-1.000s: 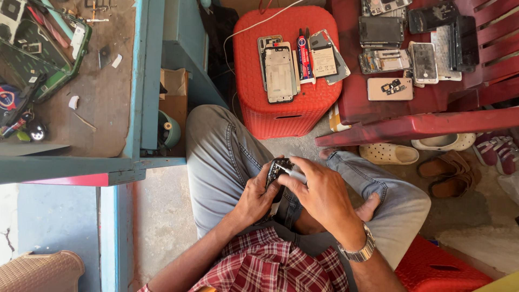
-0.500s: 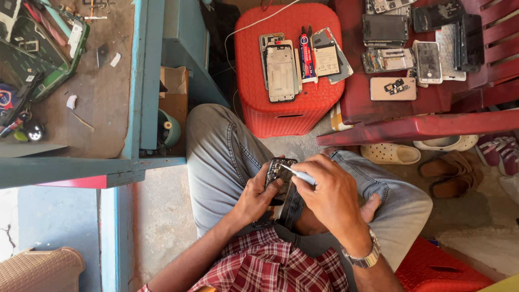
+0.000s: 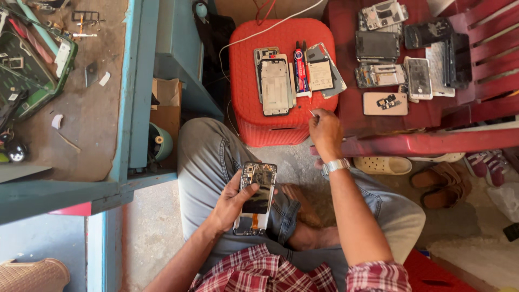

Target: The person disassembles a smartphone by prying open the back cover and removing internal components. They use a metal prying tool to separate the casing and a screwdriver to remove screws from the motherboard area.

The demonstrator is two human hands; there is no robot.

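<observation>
The left hand (image 3: 232, 204) grips an opened phone (image 3: 255, 198) over the lap, thumb laid across its exposed back and fingers wrapped round its left edge. The phone's long axis runs roughly away from the body, tilted a little to the right at the top, with its insides facing up toward the camera.

The right hand (image 3: 325, 131) is stretched forward and to the right, well apart from the phone, with the fingers pinched on a thin pale sliver (image 3: 312, 112) whose tip points up and left; what the sliver is cannot be told. A wristwatch (image 3: 335, 165) sits on that wrist. This hand hangs at the near right corner of a red plastic stool (image 3: 246, 103), so it is the nearer hand to what lies there, while the left hand stays low by the knee.

On the stool lie a phone frame (image 3: 275, 86), a red and white glue tube (image 3: 300, 72) and a flat battery (image 3: 320, 75), all with their long sides running away from the person. Further right, a red bench (image 3: 389, 143) carries more stripped phones and loose boards. To the left stands a blue workbench (image 3: 135, 97) strewn with small parts, and sandals (image 3: 443, 184) rest on the floor at the right.
</observation>
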